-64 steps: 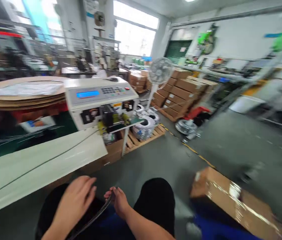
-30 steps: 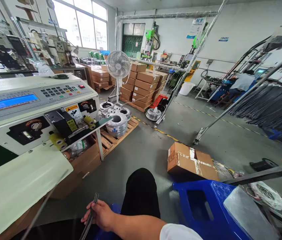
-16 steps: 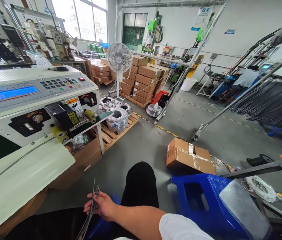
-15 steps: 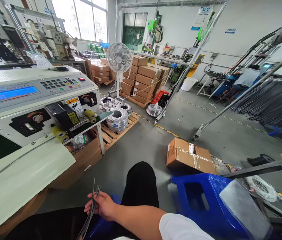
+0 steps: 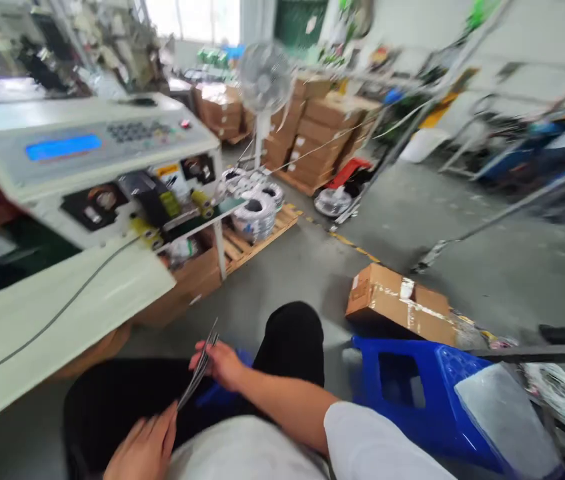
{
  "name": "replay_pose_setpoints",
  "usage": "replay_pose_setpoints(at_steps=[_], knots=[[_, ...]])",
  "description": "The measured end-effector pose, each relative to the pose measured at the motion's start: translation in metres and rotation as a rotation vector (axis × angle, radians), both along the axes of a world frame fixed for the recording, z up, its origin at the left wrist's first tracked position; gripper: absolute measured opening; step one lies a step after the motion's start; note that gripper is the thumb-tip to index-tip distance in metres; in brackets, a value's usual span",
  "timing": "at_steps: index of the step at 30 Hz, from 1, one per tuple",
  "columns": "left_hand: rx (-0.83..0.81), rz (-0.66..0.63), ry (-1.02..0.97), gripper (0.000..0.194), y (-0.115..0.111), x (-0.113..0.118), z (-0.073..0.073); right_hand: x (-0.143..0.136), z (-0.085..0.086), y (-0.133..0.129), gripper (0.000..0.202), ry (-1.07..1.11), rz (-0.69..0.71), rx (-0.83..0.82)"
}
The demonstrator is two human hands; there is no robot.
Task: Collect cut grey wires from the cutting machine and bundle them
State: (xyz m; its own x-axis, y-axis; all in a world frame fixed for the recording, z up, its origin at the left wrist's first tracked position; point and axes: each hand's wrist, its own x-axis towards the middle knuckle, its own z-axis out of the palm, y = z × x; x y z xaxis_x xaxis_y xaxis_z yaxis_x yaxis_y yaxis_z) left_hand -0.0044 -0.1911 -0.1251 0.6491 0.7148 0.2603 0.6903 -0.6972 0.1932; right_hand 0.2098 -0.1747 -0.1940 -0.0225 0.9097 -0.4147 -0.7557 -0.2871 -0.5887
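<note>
We saw the fingers of the right hand point(image 5: 223, 365) clamped on a bundle of grey wires point(image 5: 198, 379) over the lap point(image 5: 117, 390); the left hand point(image 5: 145, 448) met its lower end, though we could not tell whether those fingers gripped. Beyond, a cable point(image 5: 77, 293) crossed the pale sheet point(image 5: 117, 287) before the machine point(image 5: 127, 150), and a blue stool point(image 5: 445, 387) stood at right.
</note>
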Motion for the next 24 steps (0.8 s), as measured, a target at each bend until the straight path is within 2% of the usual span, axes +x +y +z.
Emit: replay_pose_setpoints(at_steps=[1, 2, 4, 7, 16, 19, 22, 24], knots=[[-0.024, 0.055, 0.090, 0.040, -0.003, 0.000, 0.009, 0.001, 0.004, -0.001, 0.049, -0.011, -0.017, -0.010], [-0.060, 0.045, 0.161, 0.035, -0.004, 0.001, 0.018, 0.001, 0.006, 0.000, 0.045, -0.011, -0.044, -0.039], [-0.119, 0.092, 0.243, 0.032, -0.003, 0.002, 0.027, 0.001, 0.006, 0.003, 0.042, -0.008, -0.048, -0.067], [-0.132, 0.144, 0.266, 0.029, -0.001, -0.002, 0.028, -0.001, 0.002, 0.007, 0.040, 0.008, -0.036, -0.076], [-0.182, 0.166, 0.208, 0.025, -0.003, -0.017, 0.030, -0.003, 0.009, 0.006, 0.040, -0.009, -0.090, -0.089], [-0.188, 0.177, 0.201, 0.024, -0.002, -0.019, 0.031, -0.004, 0.008, 0.005, 0.034, -0.016, -0.100, -0.072], [-0.182, 0.143, 0.138, 0.023, 0.011, -0.014, 0.041, -0.005, 0.005, 0.004, 0.031, -0.007, -0.099, -0.070], [-0.113, 0.138, 0.066, 0.026, 0.034, -0.011, 0.058, -0.005, 0.003, 0.004, 0.033, -0.009, -0.079, -0.080]])
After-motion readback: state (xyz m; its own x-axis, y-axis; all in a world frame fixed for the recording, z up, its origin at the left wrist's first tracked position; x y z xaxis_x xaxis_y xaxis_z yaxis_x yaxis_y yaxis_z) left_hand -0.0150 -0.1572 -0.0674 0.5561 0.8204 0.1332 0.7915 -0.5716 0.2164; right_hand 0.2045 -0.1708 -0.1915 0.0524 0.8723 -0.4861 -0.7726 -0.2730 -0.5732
